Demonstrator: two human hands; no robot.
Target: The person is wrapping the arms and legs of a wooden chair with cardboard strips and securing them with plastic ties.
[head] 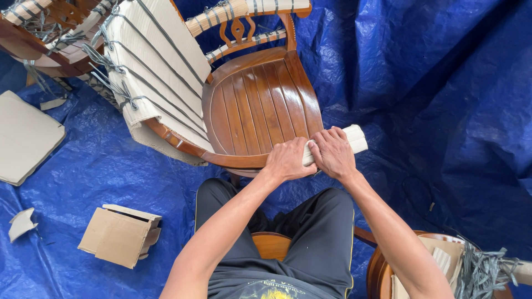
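Note:
A glossy brown wooden chair [260, 105] lies in front of me on a blue tarp, its slatted seat facing up. Pale cardboard padding [158, 61] tied with grey straps wraps its armrest and back rails. My left hand [287, 160] and my right hand [332, 152] both grip a whitish strip of folded cardboard [354, 138] pressed against the seat's front right edge. The strip's end sticks out to the right of my right hand. My knees in black trousers are just below the chair.
A blue tarp [443, 83] covers the floor. Cardboard pieces lie at left: a flat sheet [25, 138], a folded box [119, 235], a small scrap [21, 223]. Another wrapped chair [44, 33] is at top left. A wooden piece with grey straps [482, 271] sits bottom right.

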